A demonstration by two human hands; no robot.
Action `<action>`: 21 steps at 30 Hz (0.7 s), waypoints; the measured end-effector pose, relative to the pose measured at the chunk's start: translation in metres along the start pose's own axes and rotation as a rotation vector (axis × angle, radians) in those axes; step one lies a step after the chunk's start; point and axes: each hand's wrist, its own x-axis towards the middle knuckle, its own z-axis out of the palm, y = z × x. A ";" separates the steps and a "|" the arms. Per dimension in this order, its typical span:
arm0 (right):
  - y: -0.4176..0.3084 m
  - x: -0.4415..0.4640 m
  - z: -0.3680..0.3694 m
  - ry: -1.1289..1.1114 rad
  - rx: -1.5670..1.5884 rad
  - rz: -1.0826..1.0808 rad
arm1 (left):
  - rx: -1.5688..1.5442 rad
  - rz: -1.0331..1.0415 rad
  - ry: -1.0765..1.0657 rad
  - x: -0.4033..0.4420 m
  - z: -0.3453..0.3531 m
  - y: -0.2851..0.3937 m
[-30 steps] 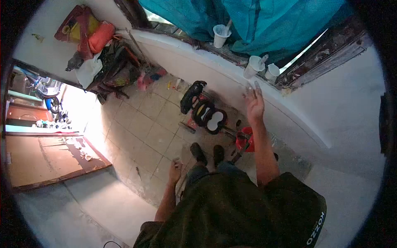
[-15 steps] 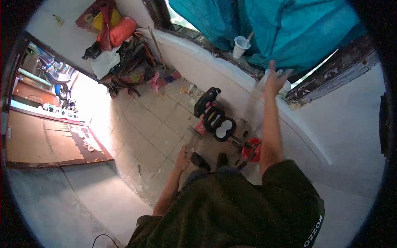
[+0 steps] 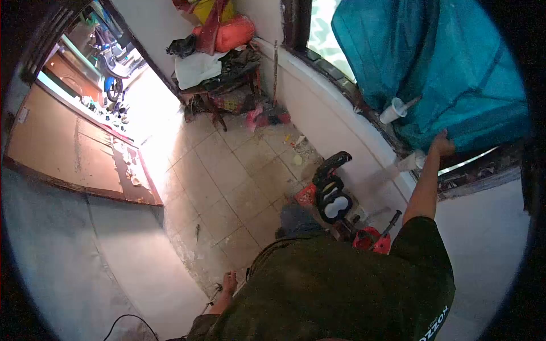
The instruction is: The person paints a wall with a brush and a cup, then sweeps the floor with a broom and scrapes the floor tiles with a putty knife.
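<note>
At right, reaching to teal sheet (image 3: pixel 483 96) with right hand (image 3: pixel 442 145), perhaps to steady it; cannot tell grip's closure. Bottom centre, holding left hand (image 3: pixel 229 282) partly open, seemingly empty.

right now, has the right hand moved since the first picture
Yes, upward: against the window sill, the right hand has gone from below it to the lower edge of the teal sheet.
</note>
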 end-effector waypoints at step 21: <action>-0.029 -0.035 -0.030 0.035 -0.031 0.154 | 0.602 0.809 -0.455 0.251 0.049 0.654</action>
